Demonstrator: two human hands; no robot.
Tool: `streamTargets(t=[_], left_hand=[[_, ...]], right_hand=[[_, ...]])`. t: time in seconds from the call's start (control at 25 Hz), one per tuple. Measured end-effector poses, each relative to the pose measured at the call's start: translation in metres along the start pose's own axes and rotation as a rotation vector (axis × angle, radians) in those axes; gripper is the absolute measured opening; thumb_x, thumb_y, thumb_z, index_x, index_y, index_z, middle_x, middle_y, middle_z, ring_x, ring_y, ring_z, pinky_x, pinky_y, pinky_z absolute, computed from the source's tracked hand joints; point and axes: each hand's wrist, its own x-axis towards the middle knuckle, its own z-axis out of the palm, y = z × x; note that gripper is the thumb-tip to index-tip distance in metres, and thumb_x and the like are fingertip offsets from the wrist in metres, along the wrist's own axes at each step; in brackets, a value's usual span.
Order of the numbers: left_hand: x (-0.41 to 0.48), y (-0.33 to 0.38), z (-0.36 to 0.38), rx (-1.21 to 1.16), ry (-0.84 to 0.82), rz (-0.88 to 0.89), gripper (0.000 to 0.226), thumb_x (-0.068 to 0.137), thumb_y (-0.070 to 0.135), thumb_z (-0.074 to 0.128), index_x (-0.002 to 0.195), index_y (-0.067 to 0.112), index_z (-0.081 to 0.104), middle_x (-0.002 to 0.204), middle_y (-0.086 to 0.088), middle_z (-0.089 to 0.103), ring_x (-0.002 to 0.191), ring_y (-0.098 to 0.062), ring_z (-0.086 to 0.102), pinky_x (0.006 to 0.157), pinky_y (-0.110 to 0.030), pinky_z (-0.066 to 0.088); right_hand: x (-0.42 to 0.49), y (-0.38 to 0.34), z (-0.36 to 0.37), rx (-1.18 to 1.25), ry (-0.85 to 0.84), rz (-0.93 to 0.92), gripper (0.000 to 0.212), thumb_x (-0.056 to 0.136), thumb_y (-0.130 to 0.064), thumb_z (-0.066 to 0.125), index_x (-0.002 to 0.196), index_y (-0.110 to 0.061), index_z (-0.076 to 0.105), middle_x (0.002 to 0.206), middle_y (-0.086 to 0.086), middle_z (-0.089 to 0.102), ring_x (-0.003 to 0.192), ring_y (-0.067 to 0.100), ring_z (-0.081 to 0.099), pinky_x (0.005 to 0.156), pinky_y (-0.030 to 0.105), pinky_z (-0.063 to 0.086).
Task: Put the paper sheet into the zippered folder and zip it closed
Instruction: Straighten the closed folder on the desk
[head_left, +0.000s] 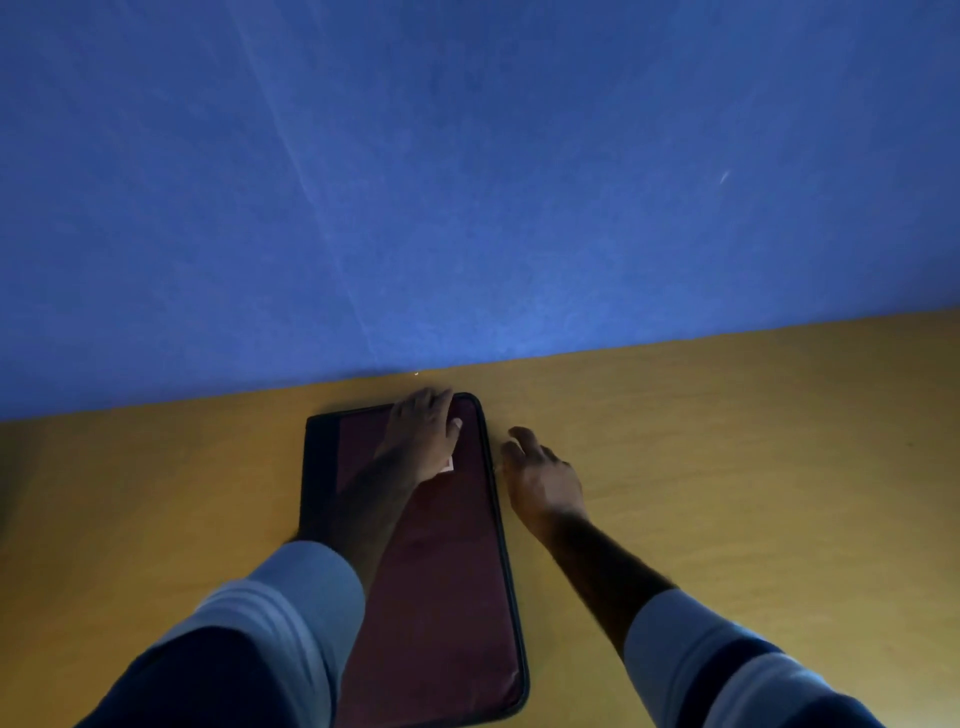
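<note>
Zipping step, zippered folder (441, 571) near the table's (727, 441) far edge.
Left hand (423, 436) presses its far right corner, fingers fairly flat. Right hand (540, 478), loose-fingered and holding nothing, sits just beside its right edge. No paper sheet shows, so it is likely inside. Next: pinch the zip pull.

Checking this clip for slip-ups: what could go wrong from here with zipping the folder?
The left hand presses only the folder's far corner, so a tug by the right hand, beside the right edge holding nothing, may swing the near end. The dim light hides the sheet and the zipper's state; a protruding edge could snag.
</note>
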Motion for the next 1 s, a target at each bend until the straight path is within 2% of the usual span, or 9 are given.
streamTargets(t=[0.2, 0.32, 0.48, 0.6, 0.68, 0.76, 0.88, 1.0], left_hand=[[0.005, -0.004, -0.006, -0.031, 0.040, 0.032, 0.053, 0.101, 0.037, 0.050, 0.151, 0.021, 0.041, 0.140, -0.009, 0.051, 0.131, -0.031, 0.049, 0.113, -0.045, 0.037], [0.008, -0.006, -0.010, -0.043, 0.039, 0.046, 0.048, 0.100, 0.036, 0.052, 0.145, 0.022, 0.047, 0.135, -0.009, 0.054, 0.126, -0.031, 0.051, 0.110, -0.045, 0.039], [0.017, -0.004, -0.016, -0.128, 0.051, 0.050, 0.034, 0.100, 0.031, 0.053, 0.131, 0.019, 0.057, 0.126, -0.010, 0.059, 0.119, -0.033, 0.055, 0.100, -0.045, 0.046], [0.027, -0.001, -0.020, -0.164, 0.021, 0.034, 0.027, 0.100, 0.035, 0.053, 0.121, 0.019, 0.060, 0.121, -0.009, 0.061, 0.115, -0.032, 0.056, 0.093, -0.044, 0.049], [0.035, 0.008, -0.023, -0.192, -0.017, 0.042, 0.027, 0.098, 0.040, 0.055, 0.115, 0.022, 0.065, 0.118, -0.005, 0.064, 0.113, -0.029, 0.060, 0.093, -0.044, 0.051], [0.041, 0.018, -0.026, -0.227, -0.046, 0.034, 0.022, 0.094, 0.042, 0.059, 0.104, 0.026, 0.071, 0.110, 0.000, 0.070, 0.107, -0.025, 0.065, 0.088, -0.043, 0.054], [0.051, 0.027, -0.028, -0.193, -0.060, -0.004, 0.021, 0.092, 0.042, 0.060, 0.089, 0.022, 0.068, 0.102, -0.002, 0.072, 0.100, -0.026, 0.068, 0.084, -0.040, 0.056], [0.057, 0.032, -0.031, -0.119, -0.082, -0.046, 0.025, 0.092, 0.040, 0.055, 0.083, 0.018, 0.065, 0.098, -0.006, 0.072, 0.096, -0.029, 0.068, 0.080, -0.039, 0.055]], right_hand=[[0.038, 0.000, -0.006, 0.029, -0.015, 0.012, 0.020, 0.096, -0.014, 0.061, 0.116, -0.016, 0.058, 0.108, 0.007, 0.063, 0.077, 0.024, 0.068, 0.061, 0.040, 0.059], [0.064, -0.003, -0.010, 0.046, -0.042, 0.010, 0.020, 0.098, -0.014, 0.055, 0.118, -0.015, 0.054, 0.099, 0.009, 0.065, 0.074, 0.029, 0.068, 0.062, 0.041, 0.058], [0.098, -0.007, -0.011, 0.111, -0.058, 0.066, 0.012, 0.093, -0.007, 0.052, 0.104, -0.011, 0.054, 0.093, 0.015, 0.066, 0.080, 0.039, 0.067, 0.059, 0.038, 0.043], [0.118, -0.008, -0.011, 0.301, -0.147, 0.221, 0.010, 0.091, -0.010, 0.051, 0.098, -0.010, 0.058, 0.097, 0.020, 0.068, 0.089, 0.039, 0.066, 0.064, 0.035, 0.042], [0.127, -0.005, -0.013, 0.450, -0.180, 0.298, 0.011, 0.089, -0.011, 0.056, 0.094, -0.008, 0.065, 0.097, 0.019, 0.071, 0.090, 0.035, 0.067, 0.070, 0.035, 0.051], [0.133, -0.003, -0.015, 0.571, -0.218, 0.358, 0.011, 0.084, -0.007, 0.059, 0.086, -0.005, 0.069, 0.089, 0.018, 0.075, 0.084, 0.032, 0.072, 0.074, 0.038, 0.059], [0.137, -0.002, -0.018, 0.786, -0.195, 0.497, 0.020, 0.078, -0.001, 0.058, 0.065, -0.013, 0.067, 0.070, 0.016, 0.075, 0.068, 0.027, 0.076, 0.062, 0.033, 0.057], [0.136, -0.001, -0.016, 0.893, -0.151, 0.571, 0.023, 0.081, -0.001, 0.056, 0.065, -0.013, 0.067, 0.069, 0.017, 0.075, 0.065, 0.026, 0.075, 0.061, 0.033, 0.056]])
